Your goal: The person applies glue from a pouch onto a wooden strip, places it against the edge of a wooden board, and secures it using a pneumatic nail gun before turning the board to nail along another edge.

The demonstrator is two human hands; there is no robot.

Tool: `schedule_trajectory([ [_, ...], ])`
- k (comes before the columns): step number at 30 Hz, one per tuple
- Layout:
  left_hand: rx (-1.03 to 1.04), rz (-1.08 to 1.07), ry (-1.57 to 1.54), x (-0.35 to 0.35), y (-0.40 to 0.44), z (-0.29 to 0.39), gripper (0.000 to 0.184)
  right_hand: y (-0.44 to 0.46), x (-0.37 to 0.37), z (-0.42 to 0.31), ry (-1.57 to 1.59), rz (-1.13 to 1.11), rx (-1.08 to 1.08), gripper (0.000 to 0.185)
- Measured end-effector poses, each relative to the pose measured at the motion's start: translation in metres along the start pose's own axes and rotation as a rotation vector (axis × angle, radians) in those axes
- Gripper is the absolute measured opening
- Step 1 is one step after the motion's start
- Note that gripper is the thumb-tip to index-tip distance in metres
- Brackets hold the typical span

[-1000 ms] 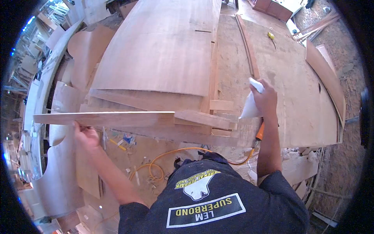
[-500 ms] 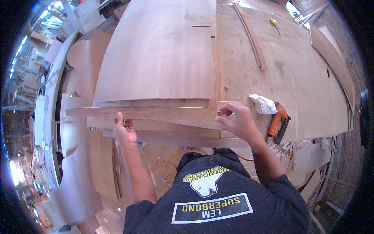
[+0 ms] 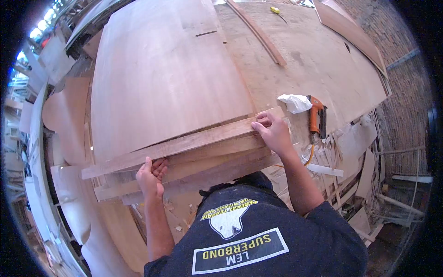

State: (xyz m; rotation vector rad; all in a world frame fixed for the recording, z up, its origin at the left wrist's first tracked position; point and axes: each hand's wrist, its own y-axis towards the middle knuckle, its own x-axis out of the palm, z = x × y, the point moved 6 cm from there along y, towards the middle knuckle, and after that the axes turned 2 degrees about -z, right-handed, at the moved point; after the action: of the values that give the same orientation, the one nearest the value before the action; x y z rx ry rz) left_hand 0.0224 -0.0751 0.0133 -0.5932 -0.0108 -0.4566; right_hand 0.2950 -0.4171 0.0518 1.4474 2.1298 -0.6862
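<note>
Wooden strip (image 3: 194,140) slants along the near edge of the large panel (image 3: 161,69), its long axis running far-right to near-left. Right hand (image 3: 273,133) pinches its right end; left hand (image 3: 150,181) grips its near edge, left of middle.

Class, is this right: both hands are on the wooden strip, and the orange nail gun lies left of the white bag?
Not quite: the orange nail gun lies right of the white bag, as the head view shows. The left hand and right hand are on the wooden strip.
</note>
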Motion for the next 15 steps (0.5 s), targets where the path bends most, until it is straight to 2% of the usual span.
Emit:
schedule_trajectory([
  [8, -0.098, -0.083, 0.256, -0.01, 0.015, 0.006, 0.035, 0.012, 0.004, 0.013, 0.166, 0.007, 0.027, 0.033],
  [11, -0.075, -0.122, 0.418, -0.015, 0.019, 0.012, 0.039, 0.015, 0.004, 0.017, 0.191, -0.015, 0.006, 0.033],
  [14, 0.053, -0.081, 0.661, -0.021, 0.028, 0.014, 0.039, 0.02, 0.01, 0.024, 0.208, -0.047, -0.035, 0.033],
  [15, 0.112, -0.049, 0.854, -0.014, 0.023, 0.022, 0.036, 0.02, 0.01, 0.022, 0.209, -0.053, -0.056, 0.033],
])
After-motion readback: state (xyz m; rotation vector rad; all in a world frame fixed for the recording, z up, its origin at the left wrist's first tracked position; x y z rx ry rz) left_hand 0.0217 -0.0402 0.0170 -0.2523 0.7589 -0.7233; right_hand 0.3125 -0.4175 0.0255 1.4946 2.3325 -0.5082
